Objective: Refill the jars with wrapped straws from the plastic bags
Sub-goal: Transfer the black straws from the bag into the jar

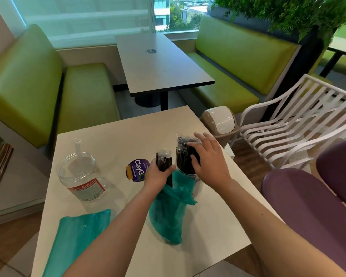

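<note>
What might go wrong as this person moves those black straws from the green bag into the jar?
The left hand grips a small bunch of straws over the green bag; a loose one could slip out. The jar under the right hand looks packed, so pushing more in might tip it. The other jar stands nearly empty.

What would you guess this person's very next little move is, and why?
Probably the left hand carries its bundle of wrapped straws over to the jar beside it and drops it in. That bundle is already lifted out of the green bag, and the right hand rests on the straws standing in the jar.
</note>
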